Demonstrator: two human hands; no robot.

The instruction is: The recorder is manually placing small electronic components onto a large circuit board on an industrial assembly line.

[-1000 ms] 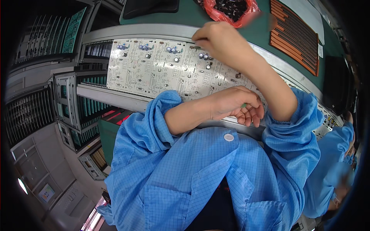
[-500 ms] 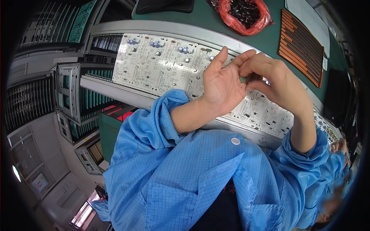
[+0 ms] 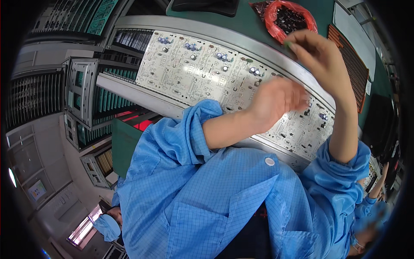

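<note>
While right fingertips (image 3: 294, 48) pinch a green piece (image 3: 288, 44), left fingers (image 3: 290, 96) curl above glossy boards (image 3: 177, 64).

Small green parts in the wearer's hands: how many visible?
1: small green part in the bare right hand, near the red plastic bag. The blurred bare left hand may hide more.

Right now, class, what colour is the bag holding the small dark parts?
The bag is red; the head view, the only one, shows it best.
</note>
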